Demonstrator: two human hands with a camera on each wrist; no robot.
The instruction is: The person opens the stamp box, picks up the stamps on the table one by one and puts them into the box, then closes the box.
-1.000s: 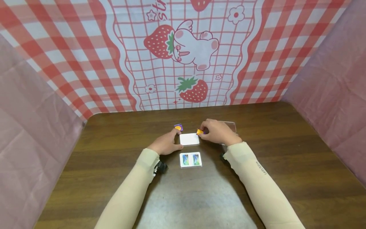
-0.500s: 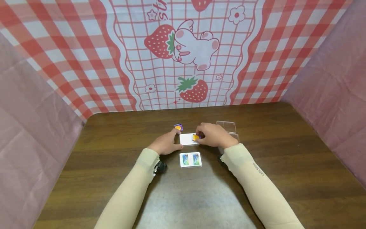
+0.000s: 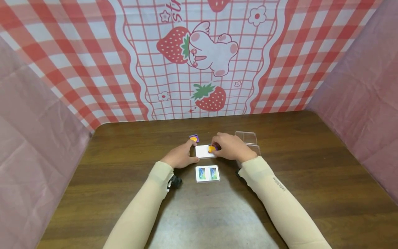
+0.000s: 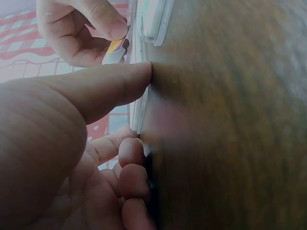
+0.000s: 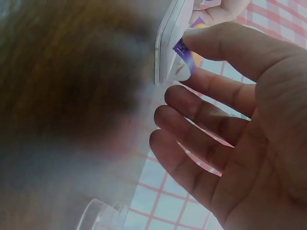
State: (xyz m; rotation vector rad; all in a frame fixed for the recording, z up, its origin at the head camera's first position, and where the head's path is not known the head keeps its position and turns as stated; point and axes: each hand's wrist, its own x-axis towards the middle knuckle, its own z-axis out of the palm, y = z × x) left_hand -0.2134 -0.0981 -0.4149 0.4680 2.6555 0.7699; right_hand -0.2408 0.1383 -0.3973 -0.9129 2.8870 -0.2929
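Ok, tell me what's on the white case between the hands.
The right hand pinches an orange-purple packet over the right end of the white case; what's under the packet is hidden.

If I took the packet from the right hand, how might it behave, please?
The packet is probably light: the right hand pinches it between thumb and fingertip. Its serrated purple edge suggests a flexible wrapper.

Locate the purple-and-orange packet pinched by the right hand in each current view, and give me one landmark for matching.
Head: just below and right of centre, the packet appears over the right half of the white case.
Left wrist: upper left, at the right hand's fingertips.
Right wrist: upper right of centre, at the thumb tip.
Shared landmark: the white case, seen near edge-on from both wrists.
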